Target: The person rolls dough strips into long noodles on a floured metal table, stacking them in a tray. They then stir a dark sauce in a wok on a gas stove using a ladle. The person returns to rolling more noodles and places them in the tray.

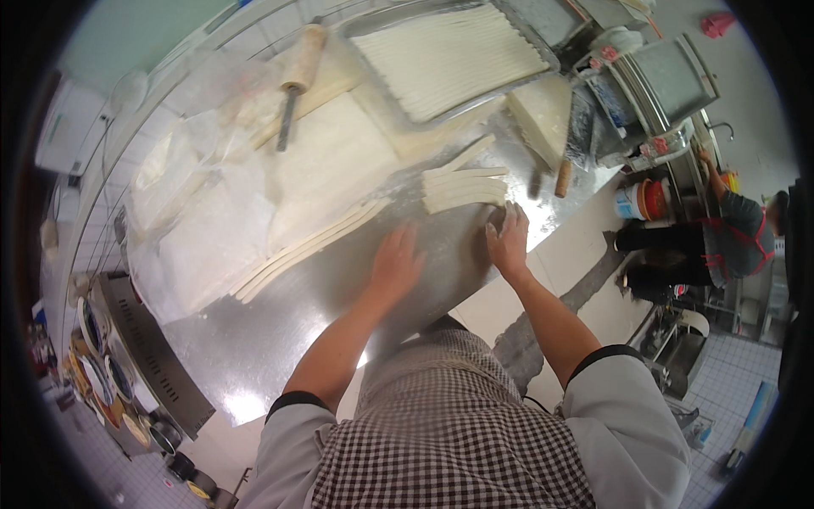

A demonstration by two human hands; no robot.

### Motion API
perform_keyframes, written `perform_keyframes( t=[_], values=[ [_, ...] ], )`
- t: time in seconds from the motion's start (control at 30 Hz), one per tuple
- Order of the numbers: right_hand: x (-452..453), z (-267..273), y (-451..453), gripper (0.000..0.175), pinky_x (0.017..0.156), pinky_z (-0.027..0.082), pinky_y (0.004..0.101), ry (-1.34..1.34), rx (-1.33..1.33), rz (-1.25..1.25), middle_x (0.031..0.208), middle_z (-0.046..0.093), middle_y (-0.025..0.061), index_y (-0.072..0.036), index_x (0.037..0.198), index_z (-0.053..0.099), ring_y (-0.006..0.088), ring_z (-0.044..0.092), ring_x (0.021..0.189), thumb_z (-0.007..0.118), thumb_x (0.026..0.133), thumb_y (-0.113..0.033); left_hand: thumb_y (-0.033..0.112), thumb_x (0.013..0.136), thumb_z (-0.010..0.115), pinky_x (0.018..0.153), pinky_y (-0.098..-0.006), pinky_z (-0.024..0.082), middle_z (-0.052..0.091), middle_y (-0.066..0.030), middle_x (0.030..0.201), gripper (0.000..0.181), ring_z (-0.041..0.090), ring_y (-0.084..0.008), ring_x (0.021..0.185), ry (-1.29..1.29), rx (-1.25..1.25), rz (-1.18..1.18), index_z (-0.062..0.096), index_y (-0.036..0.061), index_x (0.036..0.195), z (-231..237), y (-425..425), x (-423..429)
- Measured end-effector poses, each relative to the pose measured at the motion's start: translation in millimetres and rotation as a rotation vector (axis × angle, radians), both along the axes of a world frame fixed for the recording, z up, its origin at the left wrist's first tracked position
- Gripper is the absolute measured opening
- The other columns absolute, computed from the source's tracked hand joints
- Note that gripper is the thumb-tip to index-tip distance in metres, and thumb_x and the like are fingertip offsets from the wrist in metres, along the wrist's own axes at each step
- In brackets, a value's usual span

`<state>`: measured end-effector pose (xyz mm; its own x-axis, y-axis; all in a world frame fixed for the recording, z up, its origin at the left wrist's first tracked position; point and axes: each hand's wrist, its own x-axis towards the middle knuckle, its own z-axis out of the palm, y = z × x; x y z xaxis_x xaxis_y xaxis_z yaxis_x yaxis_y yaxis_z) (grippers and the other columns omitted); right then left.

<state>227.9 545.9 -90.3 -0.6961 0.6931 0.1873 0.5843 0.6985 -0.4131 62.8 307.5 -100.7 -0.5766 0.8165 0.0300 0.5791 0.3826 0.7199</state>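
Note:
My left hand [395, 257], somewhat blurred, is over the bare steel worktop [445, 242] with its fingers apart and nothing in it. At the near right end of a small group of dough strips [467, 189] is my right hand [509, 238]; its fingertips are at the strip ends, and whether they grip one I cannot tell. Several long cut dough strips [311, 249] lie side by side along the near edge of a large flat dough sheet [334, 159]. Beyond, a metal tray [426, 119] holds rows of dough strips.
A rolling pin [304, 60] rests on the dough at the back. Plastic sheeting [210, 235] covers dough at left. A broad dough scraper or knife with a wooden handle [563, 178] lies at right. A person in a red-strapped apron [741, 235] stands farther right. Containers [95, 324] stand at lower left.

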Motion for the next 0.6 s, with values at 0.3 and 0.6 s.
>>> perform_keyframes(
  t=[0.3,0.6],
  values=[
    [-19,-3,29,0.038,0.101,0.047,0.0506,-0.062,-0.165,-0.093,0.11,0.067,0.0198,0.0,0.114,0.069,0.0428,0.059,0.111,0.081,0.086,-0.023,0.03,0.088,0.081,0.114,-0.0521,0.042,0.058,-0.027,0.139,0.064,0.054,-0.0452,0.129,-0.028,-0.26,0.285,0.058,-0.0037,0.137,7,110,21],
    [-18,8,48,0.035,0.096,0.05,0.0485,-0.207,-0.379,0.162,0.111,0.068,0.0186,0.0,0.111,0.068,0.0408,0.06,0.108,0.081,0.083,-0.016,0.026,0.086,0.084,0.104,-0.0513,0.047,0.062,-0.0239,0.126,0.048,0.058,-0.043,0.124,-0.036,-0.284,0.308,0.063,0.0001,0.12,14,124,21]
  ],
)
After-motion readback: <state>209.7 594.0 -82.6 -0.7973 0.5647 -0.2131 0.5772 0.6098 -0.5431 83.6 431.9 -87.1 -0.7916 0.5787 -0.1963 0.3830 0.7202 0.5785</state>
